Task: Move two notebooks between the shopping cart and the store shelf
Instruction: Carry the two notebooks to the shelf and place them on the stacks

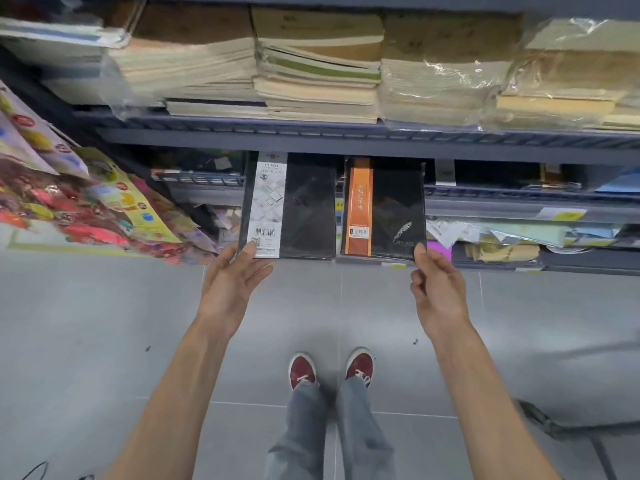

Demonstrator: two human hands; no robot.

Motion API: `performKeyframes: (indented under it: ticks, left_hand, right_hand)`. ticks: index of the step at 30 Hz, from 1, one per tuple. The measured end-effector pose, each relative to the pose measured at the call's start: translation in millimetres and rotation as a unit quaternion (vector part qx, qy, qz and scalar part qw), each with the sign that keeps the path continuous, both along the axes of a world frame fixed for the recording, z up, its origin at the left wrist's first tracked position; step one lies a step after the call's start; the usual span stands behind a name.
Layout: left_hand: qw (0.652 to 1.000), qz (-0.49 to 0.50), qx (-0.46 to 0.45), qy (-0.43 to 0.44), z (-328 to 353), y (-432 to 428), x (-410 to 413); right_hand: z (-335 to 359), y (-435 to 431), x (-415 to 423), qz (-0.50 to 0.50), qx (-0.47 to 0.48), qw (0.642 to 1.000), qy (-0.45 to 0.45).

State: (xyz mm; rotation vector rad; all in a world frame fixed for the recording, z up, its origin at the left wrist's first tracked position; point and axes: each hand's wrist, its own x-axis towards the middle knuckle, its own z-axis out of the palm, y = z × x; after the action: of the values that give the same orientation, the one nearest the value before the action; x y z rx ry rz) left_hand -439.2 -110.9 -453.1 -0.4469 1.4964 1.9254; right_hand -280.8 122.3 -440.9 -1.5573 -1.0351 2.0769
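Two black notebooks hang side by side in front of the dark shelf (346, 138). The left notebook (308, 206) has a white printed band with a barcode down its left side. My left hand (232, 282) pinches its lower left corner. The right notebook (398, 206) carries an orange band and a small feather mark. My right hand (438, 289) grips its lower right corner. Both notebooks are level with the lower shelf tier, below the upper shelf's front edge. No shopping cart is clearly in view.
Stacks of wrapped paper notebooks (311, 74) fill the upper shelf. Colourful sticker sheets (86, 202) hang at the left. Lower shelves (519, 209) hold mixed stationery. Grey tiled floor (104, 323) lies below, with my red shoes (330, 370) close to the shelf. A dark metal bar (543, 419) shows at lower right.
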Motion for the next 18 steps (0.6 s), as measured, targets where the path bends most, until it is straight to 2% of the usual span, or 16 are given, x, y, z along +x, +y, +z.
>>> performKeyframes:
  ticks: [10,14,18]
  left_hand:
    - [0.995,-0.005,-0.033,0.095,-15,12,-5]
    - [0.982,-0.04,-0.05,0.178,-15,12,-2]
    - [0.97,-0.041,-0.074,0.226,-21,14,-3]
  right_hand:
    - [-21,7,-9,0.016,0.06,0.998,0.022]
    - [-24,7,-3,0.071,0.147,0.986,0.042]
    - [-31,6,-3,0.105,0.216,0.97,0.02]
